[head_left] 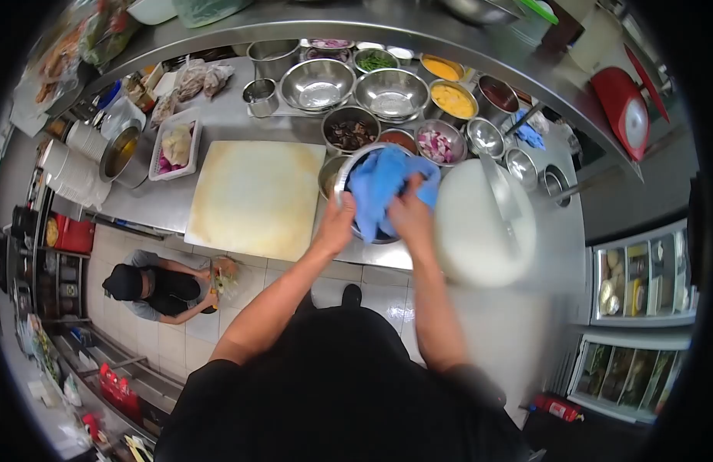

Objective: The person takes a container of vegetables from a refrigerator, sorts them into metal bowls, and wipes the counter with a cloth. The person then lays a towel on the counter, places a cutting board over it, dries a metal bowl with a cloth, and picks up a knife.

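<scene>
My left hand (339, 222) grips the rim of a metal bowl (343, 175) from its left side, fingers closed around the edge. Bunched inside that bowl is a blue cloth (383, 181), which my right hand (408, 209) grasps, slightly blurred. To the right lies a thick round white cutting board (476, 246) with a cleaver (501, 192) on top. A rectangular white cutting board (256, 192) sits left of the bowl. The cloth covers most of the bowl's inside.
Behind the bowl stand metal bowls of mushrooms (351, 129) and chopped onion (439, 144). A metal shelf (333, 32) spans overhead, with a red scale (622, 112) at right. A person (160, 286) holding a bag of food is on the floor side at left.
</scene>
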{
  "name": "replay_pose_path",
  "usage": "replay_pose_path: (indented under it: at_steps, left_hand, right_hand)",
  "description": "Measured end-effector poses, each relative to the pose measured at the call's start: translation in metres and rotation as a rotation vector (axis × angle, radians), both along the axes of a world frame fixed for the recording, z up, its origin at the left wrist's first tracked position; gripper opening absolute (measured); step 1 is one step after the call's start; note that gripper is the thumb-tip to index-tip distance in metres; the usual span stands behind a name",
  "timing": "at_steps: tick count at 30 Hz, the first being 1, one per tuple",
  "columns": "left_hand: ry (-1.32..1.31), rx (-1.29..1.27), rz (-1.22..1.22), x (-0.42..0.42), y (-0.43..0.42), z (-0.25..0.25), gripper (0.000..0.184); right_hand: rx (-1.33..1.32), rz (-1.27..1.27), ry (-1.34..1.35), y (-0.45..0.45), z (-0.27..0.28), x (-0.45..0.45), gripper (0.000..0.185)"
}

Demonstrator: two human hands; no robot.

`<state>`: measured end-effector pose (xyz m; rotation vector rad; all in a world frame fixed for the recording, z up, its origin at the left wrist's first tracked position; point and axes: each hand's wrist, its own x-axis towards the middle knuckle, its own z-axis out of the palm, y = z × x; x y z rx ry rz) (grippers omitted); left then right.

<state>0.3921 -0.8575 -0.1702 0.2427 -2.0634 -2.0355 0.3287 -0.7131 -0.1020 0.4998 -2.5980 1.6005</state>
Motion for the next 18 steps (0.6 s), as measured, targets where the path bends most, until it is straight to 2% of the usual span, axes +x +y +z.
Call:
replay_pose_path:
  at_steps: [1, 2, 3, 5, 6, 7, 9, 10, 11, 13, 14, 15, 16, 17, 18]
  left_hand:
    - [0.137, 0.029, 0.019, -0.002, 0.019, 0.012, 0.062]
    - [0.089, 0.100, 0.008, -0.005, 0.012, 0.010, 0.058]
    - [0.047, 0.163, 0.004, -0.009, -0.002, 0.009, 0.055]
    - [0.070, 0.087, -0.050, -0.002, -0.037, 0.032, 0.053]
    - [0.073, 0.046, -0.091, 0.008, -0.041, 0.036, 0.052]
    - [0.083, 0.041, -0.119, 0.001, -0.041, 0.036, 0.052]
    - [0.092, 0.093, -0.008, -0.006, -0.036, 0.028, 0.051]
    - [0.083, 0.081, -0.054, -0.008, -0.039, 0.041, 0.051]
    - [0.089, 0.085, -0.052, -0.005, -0.049, 0.040, 0.051]
    - [0.062, -0.036, -0.128, 0.007, -0.085, 0.044, 0.052]
    - [0.101, -0.180, -0.093, 0.017, -0.088, 0.047, 0.049]
    - [0.100, -0.178, -0.094, 0.020, -0.094, 0.050, 0.049]
    - [-0.021, 0.073, -0.052, 0.020, -0.103, 0.053, 0.046]
    - [-0.147, 0.322, -0.014, 0.021, -0.114, 0.056, 0.043]
    - [-0.160, 0.307, -0.115, 0.021, -0.123, 0.059, 0.041]
  right_hand:
    - [-0.238, -0.198, -0.083, -0.036, -0.070, -0.014, 0.045]
    - [-0.263, -0.091, 0.098, -0.055, -0.055, -0.011, 0.045]
    - [-0.230, 0.059, -0.051, -0.057, -0.039, 0.000, 0.039]
    - [0.248, 0.651, 0.042, -0.035, -0.040, -0.014, 0.031]
    - [0.301, 0.665, 0.274, -0.024, -0.048, -0.020, 0.025]
    - [0.303, 0.635, 0.282, -0.030, -0.037, -0.025, 0.025]
    - [0.081, 0.124, 0.277, -0.056, -0.011, -0.020, 0.024]
    - [0.165, 0.139, 0.300, -0.073, -0.010, -0.012, 0.020]
    - [-0.168, 0.235, 0.442, -0.086, -0.021, -0.006, 0.019]
    - [0.144, 0.797, 0.240, -0.063, -0.033, -0.008, 0.019]
    - [0.130, 0.791, 0.241, -0.057, -0.022, -0.002, 0.019]
    - [0.337, 0.718, 0.295, -0.047, 0.005, 0.004, 0.020]
    - [0.546, 0.636, 0.352, -0.043, 0.032, 0.009, 0.022]
    - [0.550, 0.631, 0.351, -0.045, 0.056, 0.011, 0.022]
    - [0.314, 0.624, 0.584, -0.050, 0.078, 0.012, 0.023]
